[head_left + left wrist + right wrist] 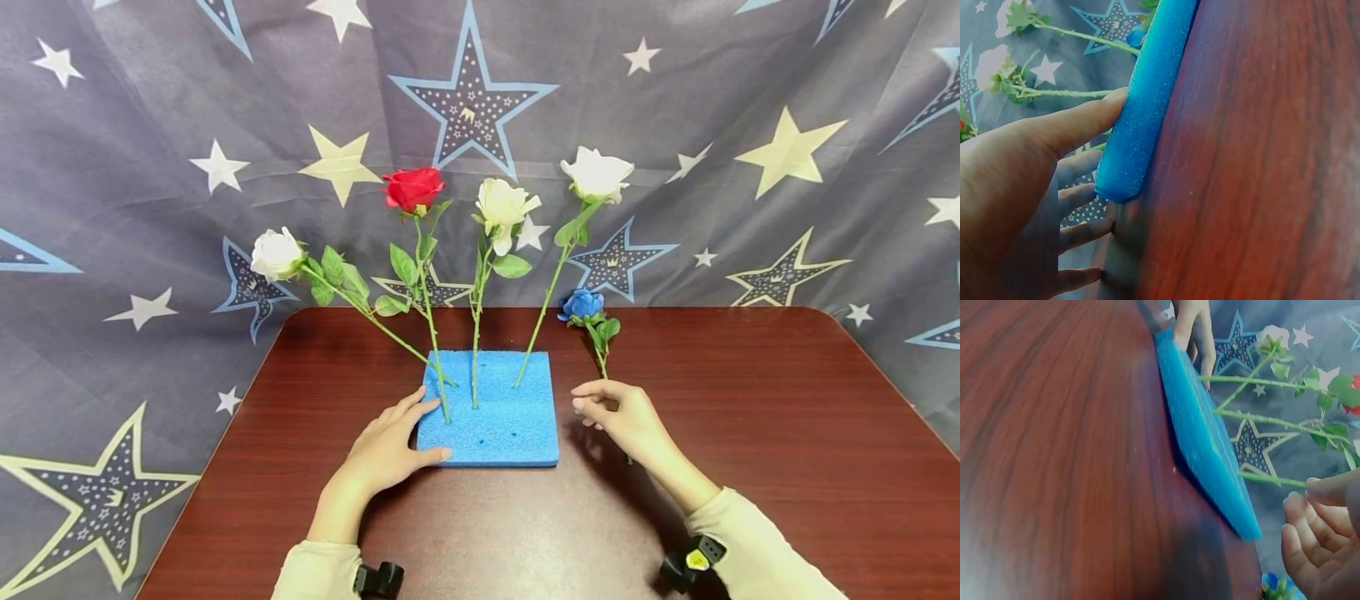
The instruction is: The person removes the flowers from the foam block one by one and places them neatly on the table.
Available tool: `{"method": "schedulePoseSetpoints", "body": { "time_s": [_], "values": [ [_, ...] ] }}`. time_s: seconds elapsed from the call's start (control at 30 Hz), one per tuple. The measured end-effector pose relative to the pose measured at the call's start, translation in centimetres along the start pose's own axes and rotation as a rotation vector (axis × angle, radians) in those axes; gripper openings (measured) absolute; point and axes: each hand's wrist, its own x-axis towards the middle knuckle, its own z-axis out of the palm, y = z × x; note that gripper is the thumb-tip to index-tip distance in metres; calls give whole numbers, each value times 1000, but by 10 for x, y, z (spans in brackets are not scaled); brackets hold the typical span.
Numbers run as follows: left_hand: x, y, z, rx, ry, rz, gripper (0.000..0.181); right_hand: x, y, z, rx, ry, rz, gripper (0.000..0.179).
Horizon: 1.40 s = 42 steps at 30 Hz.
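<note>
A blue foam block [487, 450] lies on the table with four stems standing in it: a tilted white rose [277, 254], a red rose [414, 190], a cream rose [504, 208] and a white rose [597, 175] on the right. My left hand [386, 446] rests at the block's left side, thumb on its top near the front corner, fingers spread along the edge. To the block's right, a blue rose [582, 307] lies on the table. My right hand [626, 412] is over its stem, partly hiding it; the fingers are loosely curled with nothing between them.
The dark red wooden table [787, 417] reaches back to a grey star-patterned curtain [720, 75]. A few small holes show in the foam's top. In the right wrist view, blue petals [1271, 579] peek out below the right hand.
</note>
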Motion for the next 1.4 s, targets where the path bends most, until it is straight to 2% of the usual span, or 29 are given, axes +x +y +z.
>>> {"method": "schedulePoseSetpoints", "body": {
  "time_s": [0.33, 0.5, 0.83, 1.17, 1.4],
  "values": [
    [1, -3, 1, 29, 16, 7, 81, 9, -14, 27, 130, -57, -28, 20],
    [2, -4, 1, 59, 25, 7, 82, 14, -20, 39, 121, -82, -39, 22],
    [2, -3, 2, 51, 35, -3, 86, 26, -35, 74, 132, -170, -99, 22],
    [3, -3, 1, 48, 44, -4, 85, 31, -54, 106, 124, -164, -87, 21],
    [1, -4, 2, 47, 36, -8, 86, 34, -58, 124, 168, -117, -98, 22]
  ]
}}
